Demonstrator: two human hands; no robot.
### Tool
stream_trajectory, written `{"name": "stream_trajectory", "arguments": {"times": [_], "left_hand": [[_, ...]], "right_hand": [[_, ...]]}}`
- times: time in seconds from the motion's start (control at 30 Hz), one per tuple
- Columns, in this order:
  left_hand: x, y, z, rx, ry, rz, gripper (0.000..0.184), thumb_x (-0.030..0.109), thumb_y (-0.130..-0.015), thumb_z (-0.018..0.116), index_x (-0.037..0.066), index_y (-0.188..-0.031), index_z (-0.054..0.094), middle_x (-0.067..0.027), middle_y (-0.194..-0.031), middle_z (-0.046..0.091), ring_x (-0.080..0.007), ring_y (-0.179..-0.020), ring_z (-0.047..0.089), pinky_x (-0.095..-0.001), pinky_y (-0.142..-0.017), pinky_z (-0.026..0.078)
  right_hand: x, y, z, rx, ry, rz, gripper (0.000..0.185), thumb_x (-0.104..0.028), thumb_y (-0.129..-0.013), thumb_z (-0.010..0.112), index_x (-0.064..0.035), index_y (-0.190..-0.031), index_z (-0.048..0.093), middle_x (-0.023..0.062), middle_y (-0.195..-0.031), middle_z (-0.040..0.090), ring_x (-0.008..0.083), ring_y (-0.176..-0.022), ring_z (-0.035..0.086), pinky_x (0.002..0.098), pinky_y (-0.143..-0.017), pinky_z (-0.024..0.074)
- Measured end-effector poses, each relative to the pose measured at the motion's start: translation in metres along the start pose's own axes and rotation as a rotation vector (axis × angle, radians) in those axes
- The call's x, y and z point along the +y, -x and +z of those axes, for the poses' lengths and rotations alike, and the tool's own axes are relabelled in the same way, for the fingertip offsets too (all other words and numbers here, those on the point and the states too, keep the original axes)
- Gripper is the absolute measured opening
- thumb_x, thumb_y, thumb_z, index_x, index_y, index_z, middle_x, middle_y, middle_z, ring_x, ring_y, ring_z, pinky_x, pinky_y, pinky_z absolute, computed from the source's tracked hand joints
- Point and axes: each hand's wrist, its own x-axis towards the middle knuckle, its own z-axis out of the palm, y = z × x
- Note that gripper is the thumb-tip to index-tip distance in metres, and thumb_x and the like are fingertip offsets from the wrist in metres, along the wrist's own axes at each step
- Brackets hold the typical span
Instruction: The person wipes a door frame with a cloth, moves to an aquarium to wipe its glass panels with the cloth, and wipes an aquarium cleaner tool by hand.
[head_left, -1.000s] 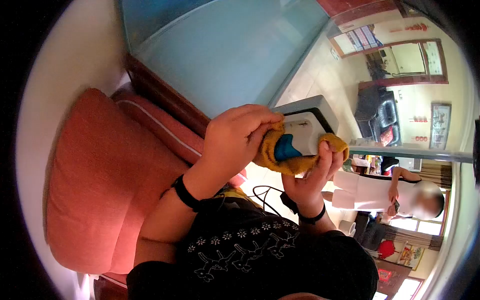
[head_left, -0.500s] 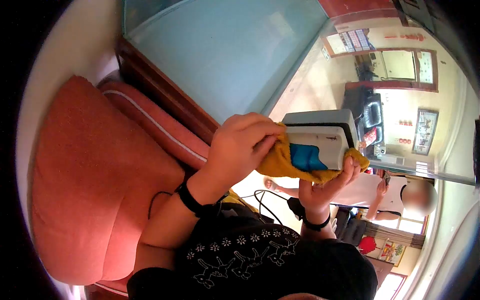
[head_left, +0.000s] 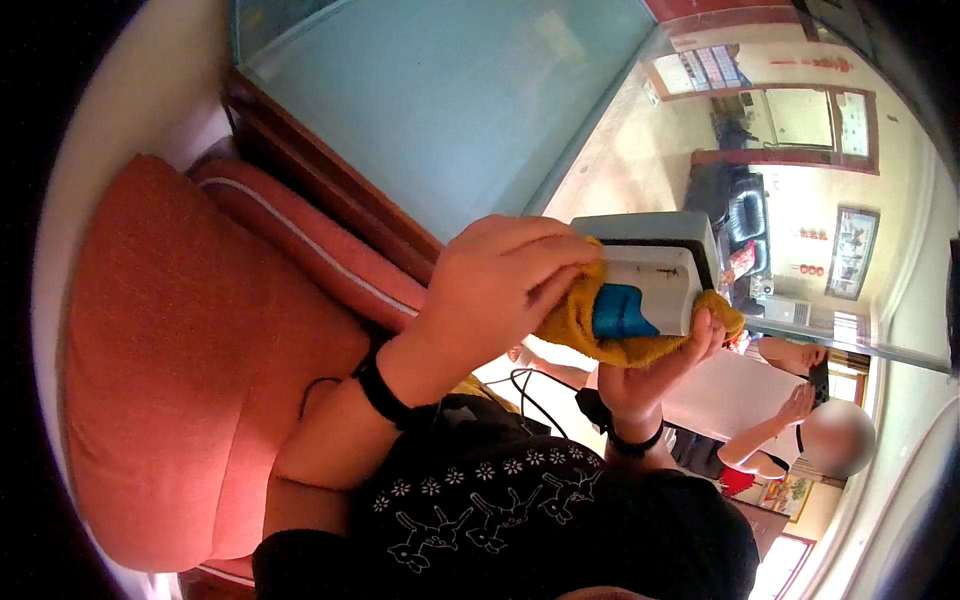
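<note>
My left hand (head_left: 500,285) is closed on the left end of a mustard-yellow cloth (head_left: 628,350), its fingertips against a white and grey box-like object (head_left: 655,280). This object has a dark band and a blue patch (head_left: 618,311) on its face, near the cloth. My right hand (head_left: 665,370) grips the cloth's other end around the object's lower right corner, thumb and fingers partly showing. The object's underside is hidden by cloth and hands. Both wrists wear black bands.
A glass-topped table (head_left: 430,110) with a brown wooden edge lies beyond my hands. A red cushioned seat (head_left: 200,370) is at left. Black cable (head_left: 540,400) hangs near my right wrist. Another person in white (head_left: 720,395) stands at right; a black sofa (head_left: 745,215) is farther back.
The hands, cloth and object have shifted right in view since one second ago, and the object's face shows more squarely. The other person's arms have changed position.
</note>
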Motion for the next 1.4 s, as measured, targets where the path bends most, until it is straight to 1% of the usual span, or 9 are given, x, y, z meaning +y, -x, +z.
{"name": "stream_trajectory", "arguments": {"times": [0.37,0.6,0.67,0.8,0.87,1.03,1.13,1.27,1.4], "left_hand": [[-0.017,0.032,0.012,0.085,0.271,-0.409,0.015,-0.002,-0.077,0.071,0.003,-0.091,0.07,-0.0093,-0.086,0.065,-0.0195,-0.072,0.064,-0.0271,-0.066,0.052],[-0.01,0.014,0.015,0.163,0.21,-0.321,0.01,0.0,-0.079,0.072,0.001,-0.088,0.069,-0.0093,-0.085,0.065,-0.0186,-0.069,0.063,-0.028,-0.066,0.051],[-0.01,0.015,0.017,0.131,0.246,-0.429,0.01,-0.002,-0.081,0.069,-0.001,-0.091,0.067,-0.0067,-0.084,0.064,-0.0143,-0.079,0.062,-0.0253,-0.071,0.05],[-0.011,0.017,0.022,0.178,0.346,-0.548,0.009,0.004,-0.084,0.07,-0.001,-0.09,0.067,-0.0083,-0.086,0.066,-0.015,-0.075,0.065,-0.0262,-0.069,0.053],[-0.013,0.022,0.026,0.145,0.53,-0.781,0.009,0.004,-0.087,0.067,-0.001,-0.095,0.065,-0.0065,-0.088,0.066,-0.0115,-0.079,0.065,-0.0248,-0.071,0.053],[-0.015,0.025,0.029,0.119,0.663,-0.9,0.011,0.004,-0.091,0.063,-0.001,-0.1,0.059,-0.0052,-0.089,0.065,-0.0093,-0.079,0.063,-0.0231,-0.069,0.052],[-0.024,0.038,0.033,0.12,0.704,-0.937,0.01,0.006,-0.093,0.059,0.0,-0.1,0.055,-0.0046,-0.087,0.064,-0.009,-0.077,0.061,-0.0225,-0.067,0.05],[-0.028,0.038,0.039,0.167,0.667,-0.83,0.007,0.007,-0.096,0.054,0.002,-0.101,0.054,-0.0045,-0.085,0.062,-0.0088,-0.075,0.06,-0.0225,-0.063,0.049],[-0.011,0.034,0.031,0.141,0.75,-0.837,0.007,0.006,-0.096,0.053,0.002,-0.102,0.054,-0.0057,-0.087,0.063,-0.0098,-0.077,0.06,-0.0232,-0.064,0.049]], "right_hand": [[0.009,-0.003,0.009,0.049,-0.045,-0.01,0.082,-0.028,-0.082,0.067,0.003,-0.144,0.022,0.0246,-0.14,0.028,0.0401,-0.134,0.023,0.0516,-0.111,0.0161],[0.005,-0.004,0.005,0.034,-0.01,0.01,0.084,-0.03,-0.082,0.069,0.0029,-0.144,0.022,0.0255,-0.14,0.027,0.0398,-0.133,0.024,0.0506,-0.111,0.0179],[0.007,-0.006,0.006,0.023,-0.024,0.005,0.082,-0.027,-0.082,0.067,0.0029,-0.144,0.022,0.0256,-0.14,0.026,0.0397,-0.133,0.024,0.0513,-0.111,0.0185],[0.001,-0.017,0.009,0.053,-0.063,0.002,0.081,-0.022,-0.081,0.066,0.0028,-0.144,0.022,0.0256,-0.141,0.024,0.0404,-0.133,0.023,0.0514,-0.111,0.0184],[0.001,-0.017,0.01,0.025,-0.08,0.051,0.081,-0.018,-0.079,0.064,0.0031,-0.145,0.021,0.0266,-0.141,0.022,0.0418,-0.133,0.022,0.051,-0.111,0.0189],[0.002,-0.013,0.027,0.023,-0.163,0.057,0.081,-0.012,-0.08,0.06,0.0044,-0.147,0.016,0.0307,-0.143,0.019,0.0461,-0.136,0.018,0.0535,-0.111,0.0171],[0.003,0.001,0.054,0.138,-0.131,0.009,0.083,-0.007,-0.079,0.062,0.0105,-0.145,0.015,0.0364,-0.142,0.017,0.0501,-0.129,0.026,0.0559,-0.11,0.02],[-0.002,0.029,0.105,0.127,-0.234,0.07,0.077,-0.009,-0.082,0.053,0.0085,-0.147,0.016,0.0386,-0.143,0.025,0.0545,-0.127,0.028,0.057,-0.109,0.0196],[-0.004,0.039,0.128,0.21,-0.399,0.062,0.065,-0.006,-0.079,0.059,0.006,-0.139,0.035,0.0293,-0.133,0.044,0.0466,-0.119,0.04,0.0534,-0.105,0.0272]]}}
